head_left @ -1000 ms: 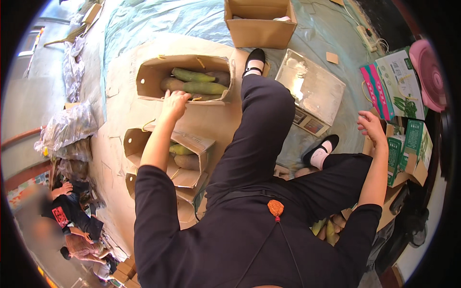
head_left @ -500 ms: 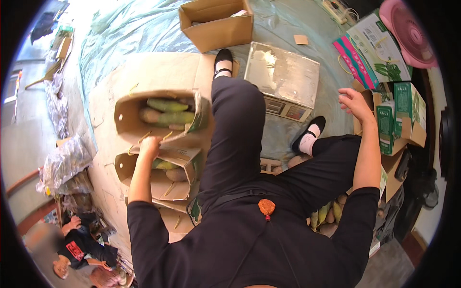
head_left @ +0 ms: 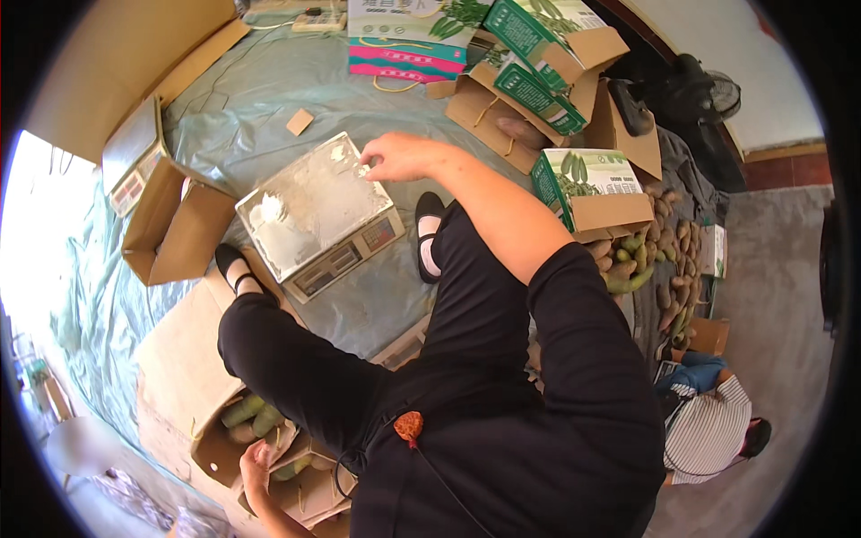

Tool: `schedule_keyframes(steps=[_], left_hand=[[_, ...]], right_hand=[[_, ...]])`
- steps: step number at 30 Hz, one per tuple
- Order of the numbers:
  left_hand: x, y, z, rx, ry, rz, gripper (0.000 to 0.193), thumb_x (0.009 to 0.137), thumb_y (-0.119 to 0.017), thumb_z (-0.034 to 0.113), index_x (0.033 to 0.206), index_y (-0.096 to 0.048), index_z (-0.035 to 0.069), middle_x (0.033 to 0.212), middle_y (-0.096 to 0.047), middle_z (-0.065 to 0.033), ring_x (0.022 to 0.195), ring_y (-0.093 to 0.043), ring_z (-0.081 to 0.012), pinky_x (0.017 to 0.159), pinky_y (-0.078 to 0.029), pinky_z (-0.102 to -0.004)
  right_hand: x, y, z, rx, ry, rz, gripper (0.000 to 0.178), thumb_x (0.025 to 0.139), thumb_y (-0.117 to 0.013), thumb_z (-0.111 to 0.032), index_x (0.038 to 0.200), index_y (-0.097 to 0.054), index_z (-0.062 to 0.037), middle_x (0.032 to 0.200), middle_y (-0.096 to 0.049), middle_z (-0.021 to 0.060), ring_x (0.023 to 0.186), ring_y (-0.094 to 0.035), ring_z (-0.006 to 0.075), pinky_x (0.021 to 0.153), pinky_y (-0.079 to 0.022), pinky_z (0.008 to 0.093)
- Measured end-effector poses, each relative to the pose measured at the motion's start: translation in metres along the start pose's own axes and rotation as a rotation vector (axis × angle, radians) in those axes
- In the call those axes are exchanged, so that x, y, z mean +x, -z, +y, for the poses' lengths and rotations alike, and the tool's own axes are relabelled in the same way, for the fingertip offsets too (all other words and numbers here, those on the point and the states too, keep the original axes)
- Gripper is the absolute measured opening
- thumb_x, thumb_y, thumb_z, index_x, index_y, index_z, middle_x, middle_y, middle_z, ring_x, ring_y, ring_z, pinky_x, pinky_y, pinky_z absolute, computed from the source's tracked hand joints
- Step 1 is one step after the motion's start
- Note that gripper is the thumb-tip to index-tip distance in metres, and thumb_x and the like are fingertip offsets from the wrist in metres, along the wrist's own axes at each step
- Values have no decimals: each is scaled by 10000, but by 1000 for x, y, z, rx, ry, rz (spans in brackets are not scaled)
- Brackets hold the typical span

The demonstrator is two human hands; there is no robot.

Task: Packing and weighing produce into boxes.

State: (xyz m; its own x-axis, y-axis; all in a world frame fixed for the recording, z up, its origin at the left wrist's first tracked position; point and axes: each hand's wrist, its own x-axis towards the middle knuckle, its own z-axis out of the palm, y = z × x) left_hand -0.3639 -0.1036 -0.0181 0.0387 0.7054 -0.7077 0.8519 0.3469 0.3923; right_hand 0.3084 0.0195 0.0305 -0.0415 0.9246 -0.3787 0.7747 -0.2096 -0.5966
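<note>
My left hand [head_left: 256, 463] is closed at the rim of a cardboard box [head_left: 215, 446] low on the left, its fingertips partly hidden. Long green and brown vegetables [head_left: 242, 412] lie inside that box. A second open box [head_left: 314, 502], also with vegetables in it, stands against it on my side. My right hand [head_left: 402, 158] hovers at the far right corner of a weighing scale [head_left: 305, 211], its fingers loosely bent and apart, with nothing visible in them. The scale has a worn metal plate and stands between my feet.
An open empty-looking carton [head_left: 184, 229] stands left of the scale, near another metal-topped scale [head_left: 134, 161]. Printed gift boxes [head_left: 408, 58] and green cartons [head_left: 538, 90] line the far right. A vegetable heap [head_left: 668, 260] lies at right; a person in a striped shirt [head_left: 708, 430] is beyond it.
The view has turned to the right, bringing the vegetable heap and another person into sight. My right hand has come from beyond the scale's right side to its corner. My left hand stays by the boxes.
</note>
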Motion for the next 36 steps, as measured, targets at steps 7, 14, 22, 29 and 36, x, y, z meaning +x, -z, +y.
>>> schedule_keyframes(steps=[7, 14, 22, 29, 36], left_hand=[[23, 29, 134, -292, -378, 437, 260, 956, -486, 87, 1157, -579, -48, 1027, -660, -130, 981, -620, -183, 888, -469, -287], [32, 27, 328, -55, -799, 458, 219, 928, -491, 44, 1076, -625, -46, 1012, -662, -119, 980, -616, -196, 893, -452, -301], [60, -20, 390, 189, -931, 232, 208, 852, -576, 23, 1046, -644, -10, 995, -663, -136, 941, -629, -254, 847, -472, -325], [55, -34, 393, 405, -978, 277, 191, 836, -560, 45, 996, -651, -5, 895, -643, -174, 840, -620, -336, 757, -481, -387], [58, -23, 378, 426, -843, 277, 207, 839, -568, 21, 1032, -637, -8, 919, -652, -174, 871, -638, -306, 788, -484, -351]], right_hand=[[-17, 8, 0, -27, 31, 52, 445, 785, -640, -332, 1142, -610, -69, 993, -651, 133, 939, -609, 279, 814, -474, 376], [-34, 32, 7, 167, 151, 299, 403, 783, -675, -287, 1121, -615, -75, 895, -646, 100, 836, -610, 238, 740, -479, 363], [-118, 104, 82, 727, 155, 1037, 349, 832, -651, -140, 1162, -599, -39, 952, -632, 48, 808, -595, 109, 665, -483, 249], [-244, 15, 287, 399, -796, 1828, 667, 726, -687, -88, 1309, -392, 46, 1261, -465, 243, 1172, -473, 344, 964, -413, 390], [-326, -88, 310, 936, -1330, 1679, 625, 757, -724, -217, 1294, -444, -59, 1241, -548, 111, 1090, -562, 316, 878, -471, 473]])
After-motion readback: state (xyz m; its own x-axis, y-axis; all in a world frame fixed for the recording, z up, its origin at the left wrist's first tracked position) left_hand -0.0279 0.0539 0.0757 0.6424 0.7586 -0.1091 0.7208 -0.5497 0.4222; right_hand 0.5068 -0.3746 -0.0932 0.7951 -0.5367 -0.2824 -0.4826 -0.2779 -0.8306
